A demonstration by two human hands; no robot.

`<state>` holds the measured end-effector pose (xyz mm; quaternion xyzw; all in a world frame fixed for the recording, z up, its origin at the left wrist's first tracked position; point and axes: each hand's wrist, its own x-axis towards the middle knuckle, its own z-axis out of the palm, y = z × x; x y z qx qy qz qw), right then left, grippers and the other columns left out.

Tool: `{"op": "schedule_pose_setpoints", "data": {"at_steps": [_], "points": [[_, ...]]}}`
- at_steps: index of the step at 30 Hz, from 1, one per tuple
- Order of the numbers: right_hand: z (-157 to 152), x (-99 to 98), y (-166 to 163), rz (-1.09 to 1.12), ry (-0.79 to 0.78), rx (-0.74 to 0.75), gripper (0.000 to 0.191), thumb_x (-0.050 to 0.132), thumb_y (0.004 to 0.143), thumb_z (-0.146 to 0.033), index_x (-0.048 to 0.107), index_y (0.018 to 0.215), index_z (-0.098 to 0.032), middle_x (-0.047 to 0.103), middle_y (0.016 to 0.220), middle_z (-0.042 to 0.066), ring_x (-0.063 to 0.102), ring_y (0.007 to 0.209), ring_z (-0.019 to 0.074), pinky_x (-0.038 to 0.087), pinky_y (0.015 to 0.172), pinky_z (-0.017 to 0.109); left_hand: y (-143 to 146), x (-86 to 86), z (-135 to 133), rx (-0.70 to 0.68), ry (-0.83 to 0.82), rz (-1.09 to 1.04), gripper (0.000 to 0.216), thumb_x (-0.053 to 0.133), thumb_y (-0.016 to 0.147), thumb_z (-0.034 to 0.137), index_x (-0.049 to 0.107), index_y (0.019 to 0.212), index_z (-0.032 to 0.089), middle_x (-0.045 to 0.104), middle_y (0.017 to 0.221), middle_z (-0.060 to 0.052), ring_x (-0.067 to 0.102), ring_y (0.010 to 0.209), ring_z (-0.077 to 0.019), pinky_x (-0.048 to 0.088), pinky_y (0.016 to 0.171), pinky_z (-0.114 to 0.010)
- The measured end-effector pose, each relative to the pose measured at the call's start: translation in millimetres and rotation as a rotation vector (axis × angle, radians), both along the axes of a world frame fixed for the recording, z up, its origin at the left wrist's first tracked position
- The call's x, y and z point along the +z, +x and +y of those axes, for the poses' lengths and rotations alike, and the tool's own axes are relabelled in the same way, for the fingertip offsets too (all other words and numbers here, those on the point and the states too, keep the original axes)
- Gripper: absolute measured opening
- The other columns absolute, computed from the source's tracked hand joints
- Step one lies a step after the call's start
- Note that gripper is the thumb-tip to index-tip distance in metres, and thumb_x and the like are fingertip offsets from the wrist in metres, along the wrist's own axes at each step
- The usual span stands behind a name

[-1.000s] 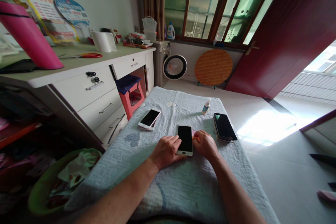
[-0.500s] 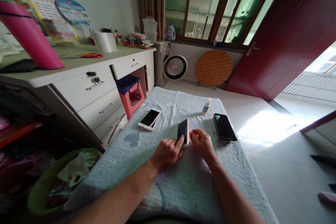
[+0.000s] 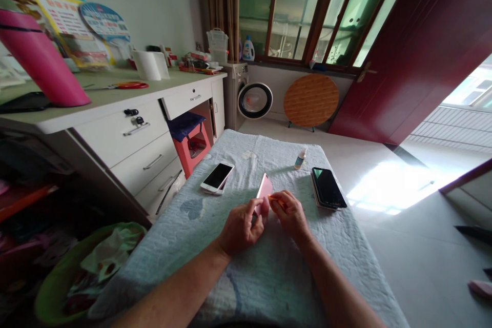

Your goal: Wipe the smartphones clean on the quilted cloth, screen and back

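My left hand (image 3: 243, 226) is closed around the lower part of a pink-backed smartphone (image 3: 264, 186), which is tipped on edge above the cloth with its pink back facing right. Close against that back, my right hand (image 3: 289, 215) pinches a small orange item (image 3: 273, 200); the fingers hide most of it, so its kind does not show. A white smartphone (image 3: 217, 177) with a dark screen lies to the left on top of another flat device. Over to the right, a black smartphone (image 3: 329, 188) rests on a stack. A small spray bottle (image 3: 301, 159) stands upright behind my hands.
A pale blue quilted cloth (image 3: 265, 287) covers the table. Left of it are a white desk (image 3: 126, 148), a red stool (image 3: 192, 148) and a green basket (image 3: 49, 287). Beyond stand a washing machine with its door (image 3: 254, 101) ajar and a round wooden tabletop (image 3: 311, 100).
The phone in my left hand has turned from its dark screen to its pink back. My right hand has shifted slightly left with the orange item, closer to the phone.
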<state>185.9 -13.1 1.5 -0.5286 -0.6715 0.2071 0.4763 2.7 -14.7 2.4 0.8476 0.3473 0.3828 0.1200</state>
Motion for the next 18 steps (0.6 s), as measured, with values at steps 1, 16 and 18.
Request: {"op": "schedule_pose_setpoints", "data": {"at_steps": [1, 16, 18], "points": [[0.3, -0.3, 0.6, -0.007, 0.002, -0.012, 0.02, 0.055, 0.088, -0.033, 0.067, 0.087, -0.017, 0.06, 0.079, 0.003, 0.056, 0.068, 0.013, 0.043, 0.064, 0.023, -0.2, 0.8, -0.8, -0.01, -0.016, -0.02, 0.031, 0.044, 0.087, 0.018, 0.043, 0.118, 0.019, 0.066, 0.095, -0.007, 0.066, 0.078, -0.0174, 0.053, 0.075, -0.031], [1.9, -9.3, 2.7, -0.128, -0.032, -0.023, 0.019, 0.052, 0.089, -0.029, 0.067, 0.085, -0.018, 0.059, 0.079, 0.003, 0.057, 0.069, 0.0134, 0.042, 0.065, 0.023, -2.2, 5.0, 0.0, -0.077, -0.131, 0.033, 0.019, 0.056, 0.084, 0.026, 0.054, 0.103, 0.02, 0.064, 0.08, -0.002, 0.061, 0.074, -0.018, 0.048, 0.072, -0.031], [1.7, -9.2, 2.4, -0.135, -0.035, -0.013, 0.018, 0.052, 0.089, -0.028, 0.068, 0.086, -0.018, 0.058, 0.078, 0.003, 0.056, 0.069, 0.0131, 0.042, 0.064, 0.023, -2.8, 4.0, 0.1, -0.051, -0.146, 0.024, 0.028, 0.054, 0.084, 0.024, 0.051, 0.111, 0.02, 0.062, 0.081, -0.002, 0.06, 0.074, -0.0178, 0.048, 0.072, -0.03]]}}
